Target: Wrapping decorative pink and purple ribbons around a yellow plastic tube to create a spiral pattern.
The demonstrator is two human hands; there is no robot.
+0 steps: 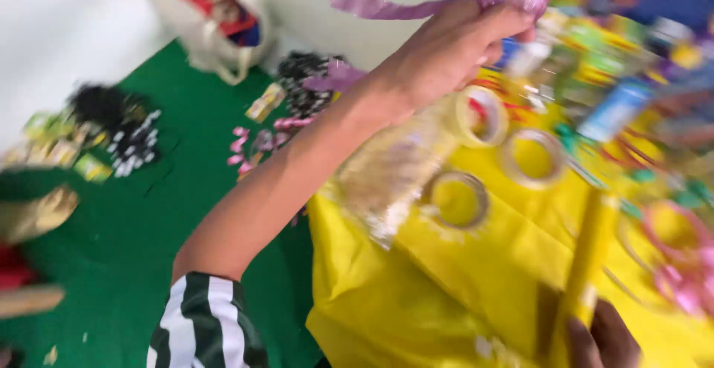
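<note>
My left hand (446, 48) reaches up and to the right from a striped sleeve (204, 323), with its fingers closed on a pink-purple ribbon (372, 4) that trails to the left. At the bottom right, my right hand (604, 338) grips the lower end of a yellow roll (587, 264) standing on a yellow sheet (446, 294). Three clear tape rolls (482, 115) (532, 158) (455, 198) lie on the sheet just under my left hand. A clear plastic bag (387, 175) lies beside my forearm. The picture is blurred.
A green mat (149, 212) covers the floor on the left, with piles of small black-and-white pieces (134, 141) and pink bits (245, 141). At the back stands a white cloth bag (216, 18). Colourful packets (610, 63) crowd the upper right, with pink ribbon (684, 279) at the right edge.
</note>
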